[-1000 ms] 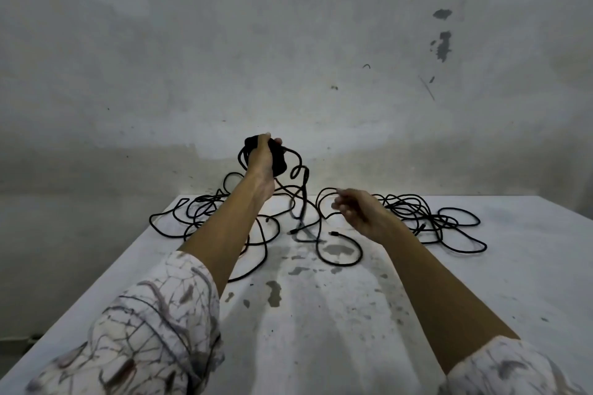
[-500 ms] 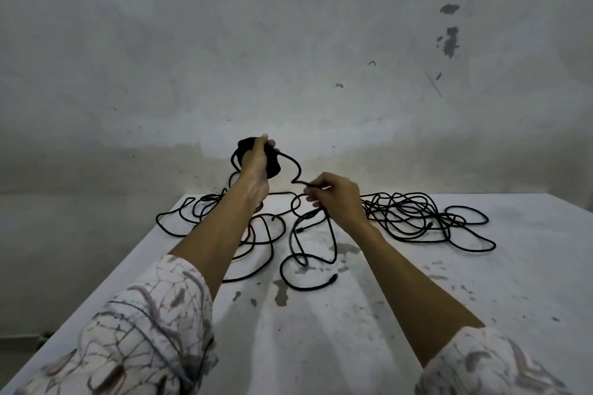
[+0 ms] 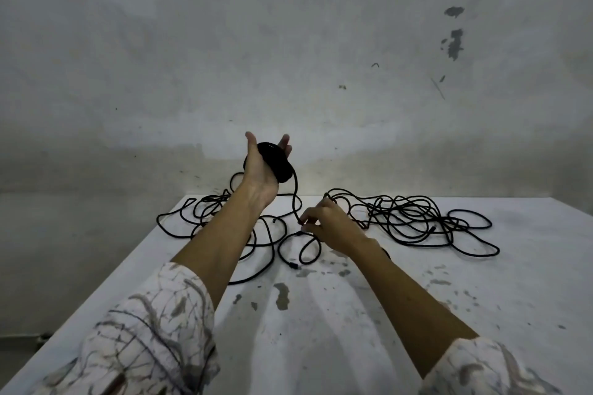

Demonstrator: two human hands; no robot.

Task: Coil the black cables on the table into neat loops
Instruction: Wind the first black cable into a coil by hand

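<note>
Coil: a tight black coil of wound cable sat raised above the far edge of the table, cradled in the left hand.
Left hand: the left hand was palm-up with thumb and fingers spread and mostly straight, the coil resting against the palm rather than being squeezed.
Free strand: one black strand hung down from the coil to the right hand.
Right hand: the right hand was low, just over the table top, its curled fingertips pinching that strand; the two hands were apart, the left higher and farther away.
Loose end: past the pinch the cable made a small loop lying on the table, ending in a plug toward the near side.
Left tangle: a loose black tangle lay on the table under and beside the left forearm.
Right tangle: a larger loose tangle lay spread on the table to the right of the right hand.
Table: the white table was scuffed with grey chipped patches.
Sleeves: both forearms came out of white sleeves with a dark crackle pattern.
Wall: a worn grey wall stood behind the table.
</note>
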